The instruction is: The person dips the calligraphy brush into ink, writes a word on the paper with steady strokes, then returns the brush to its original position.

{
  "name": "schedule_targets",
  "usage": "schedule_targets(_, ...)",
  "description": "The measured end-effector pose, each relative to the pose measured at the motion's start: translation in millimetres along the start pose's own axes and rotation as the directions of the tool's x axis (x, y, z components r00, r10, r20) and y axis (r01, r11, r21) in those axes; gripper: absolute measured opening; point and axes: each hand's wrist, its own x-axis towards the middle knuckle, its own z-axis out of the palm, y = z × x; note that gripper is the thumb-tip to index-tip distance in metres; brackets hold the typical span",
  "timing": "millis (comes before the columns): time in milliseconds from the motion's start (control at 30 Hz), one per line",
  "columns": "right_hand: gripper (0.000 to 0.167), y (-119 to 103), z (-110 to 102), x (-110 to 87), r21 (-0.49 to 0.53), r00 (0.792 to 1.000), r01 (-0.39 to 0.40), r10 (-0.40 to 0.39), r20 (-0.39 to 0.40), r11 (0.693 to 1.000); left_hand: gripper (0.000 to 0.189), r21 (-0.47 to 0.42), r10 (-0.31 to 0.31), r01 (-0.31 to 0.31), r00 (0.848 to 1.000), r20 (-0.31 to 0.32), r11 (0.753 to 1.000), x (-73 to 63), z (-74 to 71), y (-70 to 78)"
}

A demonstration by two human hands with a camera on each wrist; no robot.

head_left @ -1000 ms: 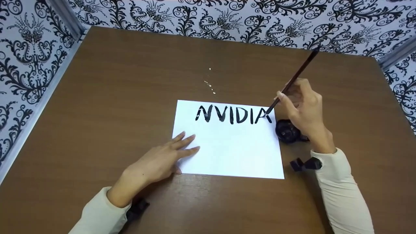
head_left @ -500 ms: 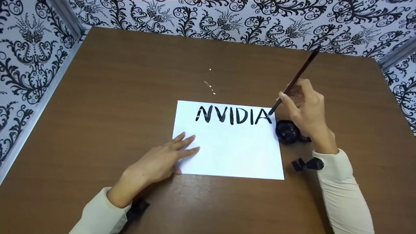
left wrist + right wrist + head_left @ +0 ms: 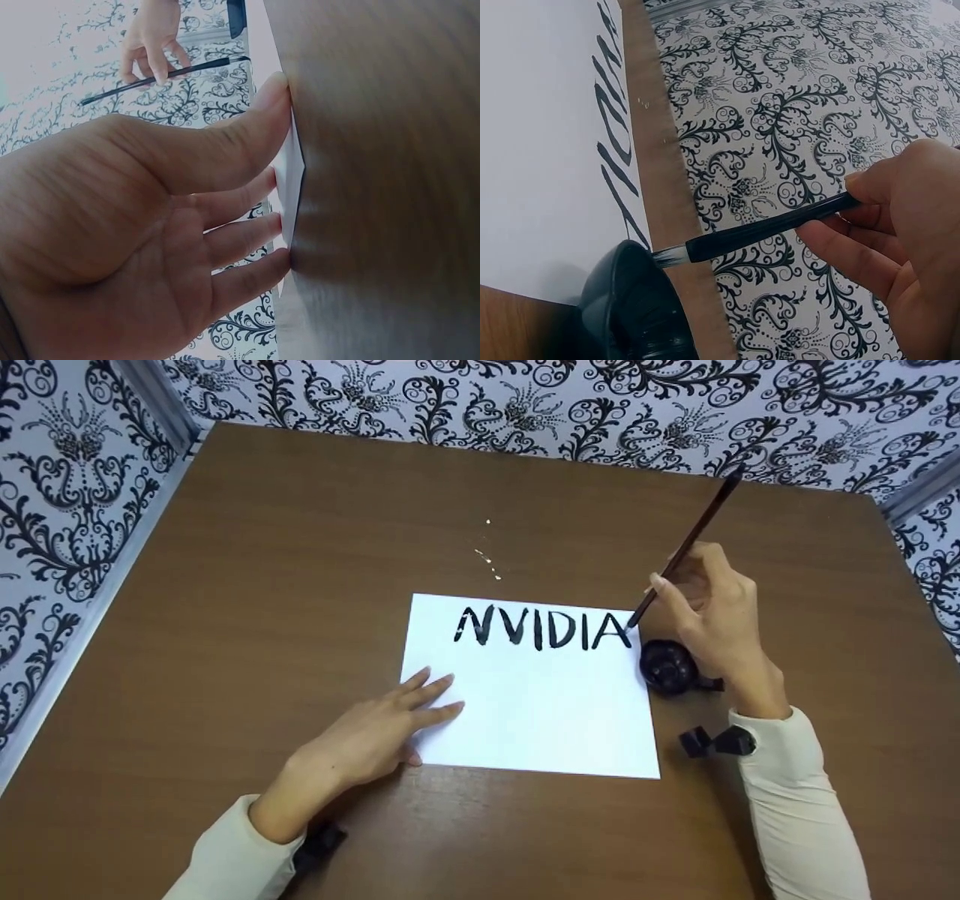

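Note:
A sheet of white paper (image 3: 532,705) lies on the table, with "NVIDIA" painted in black along its top edge. My left hand (image 3: 367,735) rests on its lower left corner, fingers spread and straight. In the left wrist view the thumb and fingertips touch the paper's edge. My right hand (image 3: 716,615) pinches a dark paintbrush (image 3: 694,536) by its handle, tilted, its tip at the right side of the letter A. Beside the paper, under the right hand, sits a small black bowl (image 3: 667,666). The right wrist view shows its rim (image 3: 611,292) hiding the bristle tip.
The brown wooden table (image 3: 225,622) reaches back to a surface with black scrollwork on white (image 3: 517,409). Small pale specks (image 3: 487,559) mark the table behind the paper. A black wrist-mounted device (image 3: 716,741) juts from the right sleeve.
My right hand and the brush have shifted slightly rightward, from the middle of the A to its right edge. The left hand stays in place on the paper.

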Motion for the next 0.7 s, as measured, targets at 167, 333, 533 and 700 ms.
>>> schedule_targets(167,0.028,-19,-20,5.5,0.065,0.990,-0.108,0.114,-0.087,0.992,0.069,0.009,0.009,-0.009,1.000,0.001,1.000,0.7,0.6,-0.7)
schedule_targets(333,0.032,-30,-51,10.2,0.253,0.953,-0.168,0.223,-0.205,0.953,0.070,0.025,0.022,-0.022,1.000,-0.014,0.999,2.5,2.5,-1.6)
schedule_targets(533,0.033,-28,-90,7.2,0.557,0.913,-0.322,0.406,-0.031,0.766,0.070,0.017,0.031,-0.031,0.999,-0.019,0.999,1.7,3.8,-1.4)
schedule_targets(700,0.042,-8,-103,-7.9,0.097,0.765,-0.635,0.605,0.221,0.767,0.070,0.019,0.022,-0.021,1.000,-0.017,1.000,0.5,0.4,-2.1)
